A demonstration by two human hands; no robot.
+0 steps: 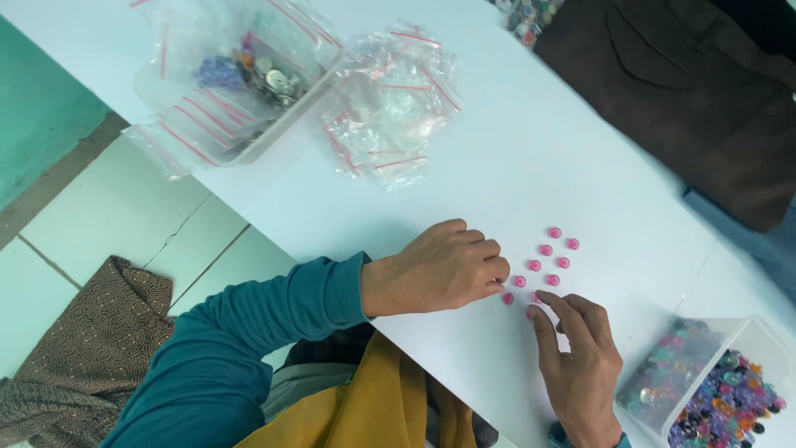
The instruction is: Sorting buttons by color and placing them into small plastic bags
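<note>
Several small pink buttons (553,257) lie in two short rows on the white table (531,158). My left hand (439,267), in a teal sleeve, rests on the table with fingers curled, its fingertips touching the nearest button of one row. My right hand (578,357) reaches in from below, index finger pressed on a pink button (531,310) at the near end of the other row.
A clear plastic tub (750,340) of mixed coloured buttons stands at the right. A clear bag of buttons in a tray (240,79) and a pile of small zip bags (390,104) lie at the back. Dark brown cloth (688,91) covers the far right.
</note>
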